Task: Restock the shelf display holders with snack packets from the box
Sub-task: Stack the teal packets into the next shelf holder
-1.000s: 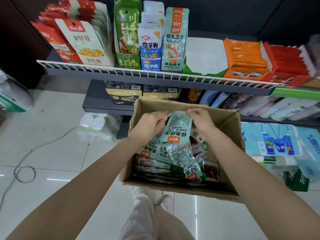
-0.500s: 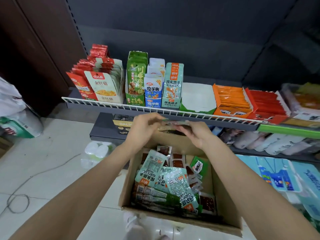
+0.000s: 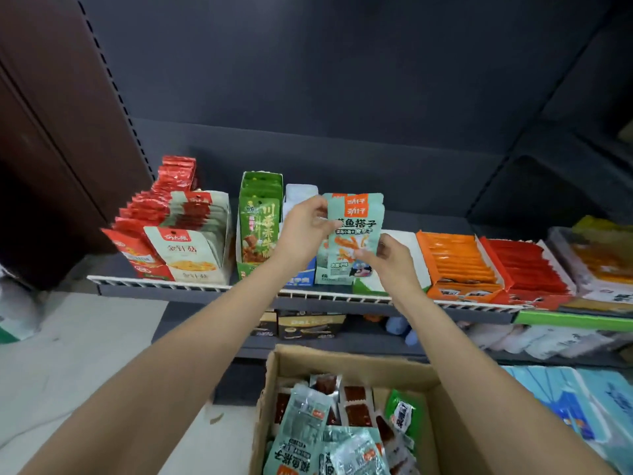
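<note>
I hold a pale teal snack packet point(image 3: 352, 234) with an orange label upright in front of the shelf, at the matching teal display holder point(image 3: 334, 275). My left hand point(image 3: 305, 231) pinches its upper left edge. My right hand point(image 3: 390, 258) grips its lower right edge. The cardboard box point(image 3: 442, 416) sits below on the floor, holding several more teal packets point(image 3: 301, 430), small red-brown packets and a green one. The wire-fronted shelf point(image 3: 164, 284) carries the row of holders.
Left of the teal holder stand a blue-white holder point(image 3: 298, 197), a green holder point(image 3: 258, 221) and red-and-white packet boxes point(image 3: 188, 245). To the right lie a white-green holder point(image 3: 411, 248), an orange tray point(image 3: 459, 262) and a red tray point(image 3: 527, 265). A lower shelf holds dark boxes point(image 3: 308, 325).
Both hands lifted the teal packet out of the box and raised it to the shelf, turning it upright before the teal holder. The view tilted upward.
</note>
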`<state>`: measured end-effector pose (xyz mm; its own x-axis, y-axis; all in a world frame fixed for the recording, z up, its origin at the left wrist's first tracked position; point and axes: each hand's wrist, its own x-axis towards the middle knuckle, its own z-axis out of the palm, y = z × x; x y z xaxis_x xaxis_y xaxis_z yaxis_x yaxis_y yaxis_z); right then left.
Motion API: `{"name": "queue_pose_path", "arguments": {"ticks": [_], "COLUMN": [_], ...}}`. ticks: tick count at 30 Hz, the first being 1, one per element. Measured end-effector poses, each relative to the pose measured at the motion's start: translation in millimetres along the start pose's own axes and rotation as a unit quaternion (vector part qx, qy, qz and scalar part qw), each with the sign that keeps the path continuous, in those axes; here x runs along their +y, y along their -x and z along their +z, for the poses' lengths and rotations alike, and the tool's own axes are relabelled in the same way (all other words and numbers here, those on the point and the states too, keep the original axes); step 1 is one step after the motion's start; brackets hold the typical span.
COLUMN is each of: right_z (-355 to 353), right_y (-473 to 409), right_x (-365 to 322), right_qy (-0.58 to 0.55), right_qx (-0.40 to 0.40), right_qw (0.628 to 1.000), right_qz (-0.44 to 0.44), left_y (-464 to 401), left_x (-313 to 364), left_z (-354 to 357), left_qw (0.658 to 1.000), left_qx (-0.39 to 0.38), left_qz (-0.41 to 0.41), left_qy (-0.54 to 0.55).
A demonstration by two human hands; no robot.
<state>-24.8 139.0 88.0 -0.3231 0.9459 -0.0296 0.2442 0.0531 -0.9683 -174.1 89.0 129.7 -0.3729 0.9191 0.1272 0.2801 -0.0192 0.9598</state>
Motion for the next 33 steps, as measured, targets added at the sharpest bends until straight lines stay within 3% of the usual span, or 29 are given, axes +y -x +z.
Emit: {"name": "queue_pose_path", "arguments": {"ticks": [6, 8, 12, 16, 20, 24, 26, 33], "right_z": [19.4, 25.2, 32.9, 33.8, 31.4, 26.8, 25.3, 11.4], "right_y": [-66.4, -81.2, -95.1, -95.8, -101.2, -104.5, -101.6, -48.8], "right_x": [13.4, 20.7, 32.6, 25.9, 20.1, 16.7, 11.7, -0.4], "right_qy": [0.026, 0.056, 0.162, 0.149, 0.15, 0.257, 0.281, 0.307], "right_qx": [0.071, 0.059, 0.041, 0.07, 0.039, -0.003, -0.01, -0.014], "right_qw": [0.997, 0.997, 0.986, 0.986, 0.988, 0.966, 0.96, 0.951], "right_qz": [-0.006, 0.016, 0.028, -0.01, -0.021, -0.003, -0.006, -0.045], "left_y": [-70.4, -88.6, -111.5, -120.1, -115.0, -110.4, -106.3, -49.2], "left_x": [-9.7, -18.0, -38.8, -45.2, -48.0, -44.9, -41.7, -30.4], "left_z": [-4.8, -6.0, -5.6, -2.1, -1.0, 3.4, 5.5, 7.9], "left_qw": [0.98, 0.961, 0.919, 0.87, 0.869, 0.831, 0.826, 0.862], "left_qx": [-0.03, -0.055, -0.128, -0.141, -0.121, -0.158, -0.138, -0.065], "left_qz": [0.074, 0.09, 0.041, 0.05, 0.099, 0.095, 0.097, 0.139], "left_qy": [-0.184, -0.257, -0.371, -0.471, -0.469, -0.525, -0.537, -0.483]}}
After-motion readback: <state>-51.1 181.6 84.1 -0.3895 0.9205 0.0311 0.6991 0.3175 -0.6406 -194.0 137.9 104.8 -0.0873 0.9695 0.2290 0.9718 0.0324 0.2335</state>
